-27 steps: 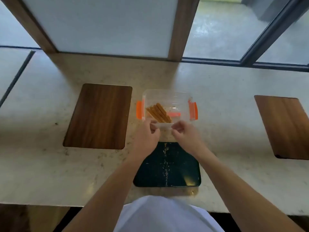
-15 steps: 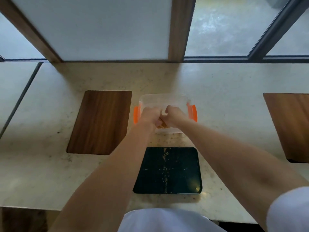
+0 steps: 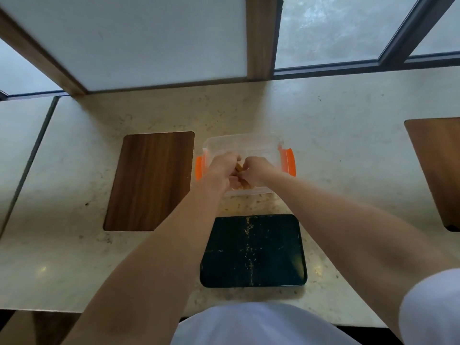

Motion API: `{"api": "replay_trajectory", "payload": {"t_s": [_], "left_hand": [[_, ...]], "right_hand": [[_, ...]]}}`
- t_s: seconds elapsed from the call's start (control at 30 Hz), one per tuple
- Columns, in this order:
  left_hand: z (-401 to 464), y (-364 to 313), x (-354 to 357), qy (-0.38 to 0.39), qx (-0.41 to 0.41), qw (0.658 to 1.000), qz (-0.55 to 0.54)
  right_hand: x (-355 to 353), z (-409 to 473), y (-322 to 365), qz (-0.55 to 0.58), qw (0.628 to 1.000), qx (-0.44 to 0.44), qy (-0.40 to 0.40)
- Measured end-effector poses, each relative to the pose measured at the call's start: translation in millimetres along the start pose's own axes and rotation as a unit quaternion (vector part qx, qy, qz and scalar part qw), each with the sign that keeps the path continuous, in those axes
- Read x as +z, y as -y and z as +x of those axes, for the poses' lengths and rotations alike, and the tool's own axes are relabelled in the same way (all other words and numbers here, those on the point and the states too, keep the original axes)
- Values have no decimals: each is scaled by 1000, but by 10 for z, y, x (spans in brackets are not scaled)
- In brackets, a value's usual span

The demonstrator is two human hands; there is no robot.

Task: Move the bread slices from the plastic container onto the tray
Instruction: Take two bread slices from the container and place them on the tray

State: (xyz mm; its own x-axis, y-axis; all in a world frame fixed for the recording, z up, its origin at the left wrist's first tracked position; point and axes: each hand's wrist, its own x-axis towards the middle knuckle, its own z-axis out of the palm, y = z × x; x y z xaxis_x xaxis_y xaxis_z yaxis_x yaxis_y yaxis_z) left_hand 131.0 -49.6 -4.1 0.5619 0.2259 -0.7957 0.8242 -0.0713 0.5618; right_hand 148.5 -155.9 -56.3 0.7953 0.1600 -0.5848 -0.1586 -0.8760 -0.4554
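A clear plastic container (image 3: 263,145) with orange side clips stands on the counter just beyond a black tray (image 3: 273,257). Both my hands are inside the container. My left hand (image 3: 221,168) and my right hand (image 3: 256,168) are closed side by side around the brown bread slices (image 3: 239,168), of which only thin edges show between the fingers. The tray lies near the counter's front edge, bare except for scattered crumbs.
A dark wooden board (image 3: 151,180) lies left of the container and another wooden board (image 3: 438,168) lies at the far right. The pale stone counter (image 3: 336,150) ends at a window wall behind. Crumbs dot the counter around the tray.
Both hands went from the container's near rim into it and closed on the bread slices. Over the last half second they have stayed put; the camera view shifted slightly.
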Motion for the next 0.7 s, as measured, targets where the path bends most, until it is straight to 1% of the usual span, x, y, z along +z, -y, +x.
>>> {"api": "replay_trajectory", "payload": {"t_s": [0.07, 0.2, 0.27, 0.33, 0.4, 0.47, 0.53, 0.6, 0.7], "left_hand": [[5, -3, 18, -14, 8, 1000, 16], [20, -41, 91, -33, 56, 998, 15], [29, -59, 151, -43, 72, 996, 29], [33, -77, 210, -87, 87, 992, 37], [31, -90, 264, -137, 96, 985, 31], [1, -97, 326, -155, 80, 985, 10], [-65, -122, 397, -145, 59, 988, -11], [-74, -163, 470, -140, 34, 989, -19], [5, -208, 566, -131, -1, 990, -49]], "right_hand": [[-11, -11, -7, 8, 1000, 5, 2], [-54, -24, -6, 11, 999, 30, -14], [-88, -56, 9, 4, 999, 44, -7], [-111, -66, 19, 26, 998, 64, 0], [-119, -59, 11, 81, 993, 91, 4], [-115, -36, -16, 157, 980, 123, 4], [-120, -25, -17, 223, 963, 153, 9], [-147, -29, 9, 234, 957, 168, 15], [-191, -62, 36, 227, 961, 154, 34]]}}
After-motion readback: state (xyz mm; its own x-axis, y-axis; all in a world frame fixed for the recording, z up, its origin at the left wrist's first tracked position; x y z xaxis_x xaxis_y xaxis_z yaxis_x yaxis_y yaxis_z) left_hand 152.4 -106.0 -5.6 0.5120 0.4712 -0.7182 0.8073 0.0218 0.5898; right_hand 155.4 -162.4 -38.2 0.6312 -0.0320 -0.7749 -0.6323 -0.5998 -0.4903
